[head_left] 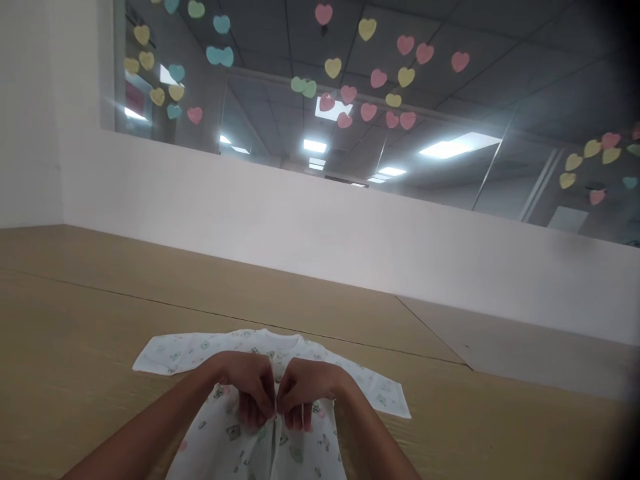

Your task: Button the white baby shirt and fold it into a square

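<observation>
A small white long-sleeved garment [233, 433] with a print of little pictures lies spread flat, its neckline away from me and both sleeves stretched out sideways. Down its middle runs a front opening, parted below my hands. My left hand [253, 387] pinches the left edge of that opening at chest height. Close against it, my right hand [303, 390] pinches the right edge, the fingertips of both hands nearly meeting. Whatever fastening lies between the fingertips is hidden. The lower end of the garment runs out of view at the bottom.
The garment rests on a wide wooden-toned table [75, 320] with seam lines across it. A grey panel [525, 353] adjoins it at the right. Behind stands a low white wall [300, 220], topped by a glass window [280, 127] with several heart-shaped paper notes [367, 29].
</observation>
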A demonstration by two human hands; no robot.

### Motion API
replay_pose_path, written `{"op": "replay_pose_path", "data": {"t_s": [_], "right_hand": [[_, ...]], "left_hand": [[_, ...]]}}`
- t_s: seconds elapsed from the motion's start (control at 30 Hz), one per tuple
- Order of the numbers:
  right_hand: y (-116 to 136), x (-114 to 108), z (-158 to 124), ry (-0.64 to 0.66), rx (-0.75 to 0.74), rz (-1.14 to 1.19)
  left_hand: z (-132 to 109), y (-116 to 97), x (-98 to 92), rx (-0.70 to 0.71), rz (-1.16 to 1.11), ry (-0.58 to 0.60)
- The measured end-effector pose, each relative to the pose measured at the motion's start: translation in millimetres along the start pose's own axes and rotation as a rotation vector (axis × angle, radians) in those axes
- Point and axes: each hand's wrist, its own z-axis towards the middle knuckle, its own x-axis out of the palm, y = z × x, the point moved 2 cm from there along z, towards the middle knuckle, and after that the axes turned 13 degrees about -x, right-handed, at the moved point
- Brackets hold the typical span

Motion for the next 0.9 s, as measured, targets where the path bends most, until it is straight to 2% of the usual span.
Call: {"op": "replay_pose_path", "data": {"t_s": [0.4, 0.53, 0.67, 0.9], "right_hand": [[-5.1, 1.3, 9.0, -0.092, -0.017, 0.005], [-2.0, 1.9, 7.7, -0.157, -0.019, 0.018], [0.6, 4.9, 7.9, -0.164, 0.015, -0.003], [8.4, 10.5, 6.7, -0.155, 0.101, -0.156]], "left_hand": [[-1.8, 3.0, -3.0, 0.009, -0.049, 0.013], [-0.4, 3.7, -3.0, -0.010, -0.154, -0.044], [-1.2, 3.6, -2.3, -0.043, -0.229, -0.097], [-3.9, 0.3, -0.2, -0.033, -0.184, -0.043]]}}
